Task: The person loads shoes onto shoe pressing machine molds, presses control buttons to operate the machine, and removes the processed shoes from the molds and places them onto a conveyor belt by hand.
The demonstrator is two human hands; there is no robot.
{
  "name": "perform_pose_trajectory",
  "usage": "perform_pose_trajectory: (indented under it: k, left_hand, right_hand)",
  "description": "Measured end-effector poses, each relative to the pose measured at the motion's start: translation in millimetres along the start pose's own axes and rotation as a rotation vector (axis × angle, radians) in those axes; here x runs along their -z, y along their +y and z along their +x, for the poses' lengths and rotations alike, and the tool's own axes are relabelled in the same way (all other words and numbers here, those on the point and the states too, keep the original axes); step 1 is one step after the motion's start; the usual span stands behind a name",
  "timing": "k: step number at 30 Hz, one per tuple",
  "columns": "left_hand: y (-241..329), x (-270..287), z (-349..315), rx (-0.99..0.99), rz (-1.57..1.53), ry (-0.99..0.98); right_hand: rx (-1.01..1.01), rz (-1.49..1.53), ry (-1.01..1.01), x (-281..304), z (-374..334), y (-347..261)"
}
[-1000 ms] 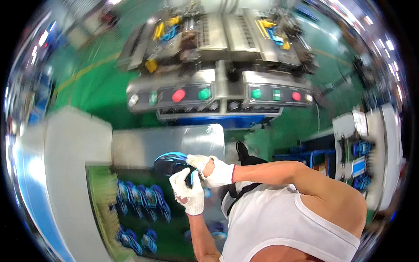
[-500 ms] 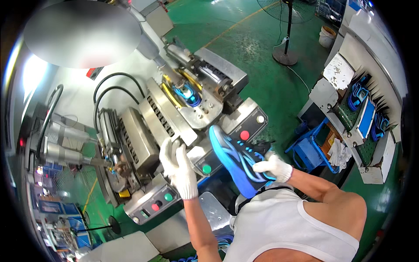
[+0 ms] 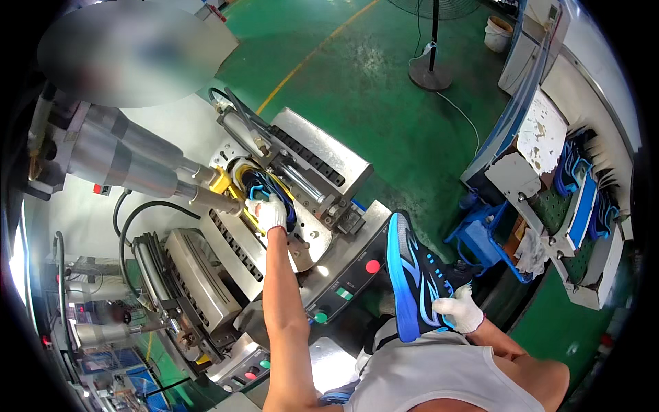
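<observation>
Clock directions run from the centre of the view. At four o'clock the person's gloved right hand [image 3: 460,309] is clamped on a black-and-blue shoe [image 3: 412,275], which stretches toward ten o'clock from that hand, toe up, its gradient blue sole facing left. At nine o'clock the gloved left hand [image 3: 269,211] touches a dark blue shoe [image 3: 276,187] seated in the metal machine [image 3: 312,147]; whether its fingers grip it cannot be told. A red button [image 3: 373,266] sits at five o'clock, the blue crate [image 3: 484,237] at three.
</observation>
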State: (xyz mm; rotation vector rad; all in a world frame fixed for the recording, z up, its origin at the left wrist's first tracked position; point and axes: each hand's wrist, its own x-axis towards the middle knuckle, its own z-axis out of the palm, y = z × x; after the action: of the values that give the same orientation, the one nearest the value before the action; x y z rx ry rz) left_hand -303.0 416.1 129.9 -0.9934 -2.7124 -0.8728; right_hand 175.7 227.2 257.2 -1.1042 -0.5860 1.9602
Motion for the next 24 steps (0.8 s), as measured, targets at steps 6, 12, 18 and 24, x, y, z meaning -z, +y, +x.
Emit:
perform_pose_trajectory:
  k: [6,12,18,24]
  left_hand:
    - [28,74,10,0.403,-0.743,-0.338]
    - [-3,198,-111,0.162,-0.784,-0.211]
    - [-78,317,-270,0.422,-0.845,-0.365]
    - [-151,368,-451,0.652,-0.336,-0.293]
  right_hand:
    - [-0.130,-0.174,0.044,15,24,15]
    - [0.096,-0.422,-0.190,-59,72,-16]
    - [0.058,-0.536,-0.384,-210,262,-5]
    - [0.680,-1.743,-0.178,-287,414,94]
